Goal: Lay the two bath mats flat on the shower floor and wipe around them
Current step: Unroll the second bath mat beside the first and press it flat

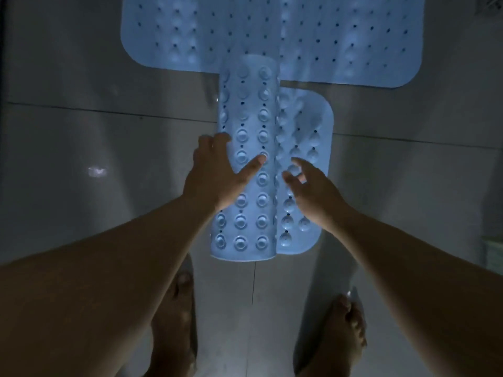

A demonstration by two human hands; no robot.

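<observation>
One light blue bath mat (190, 31) lies flat across the far floor, holes and bumps showing. A second blue mat (249, 104) lies in front of it, folded or curled along its length, suction cups facing up on the raised left part; its right part (307, 126) lies flat on the tiles. Its far end overlaps the first mat's near edge. My left hand (217, 172) rests on the raised fold, fingers over its left side and thumb stretched across the cups. Over the flat right part hovers my right hand (313, 189), fingers spread and relaxed, holding nothing.
Pale glossy floor tiles (95, 148) with dark grout lines spread to both sides in dim light. My two bare feet (174, 322) stand at the near edge of the view. A dark wall edge runs down the left side.
</observation>
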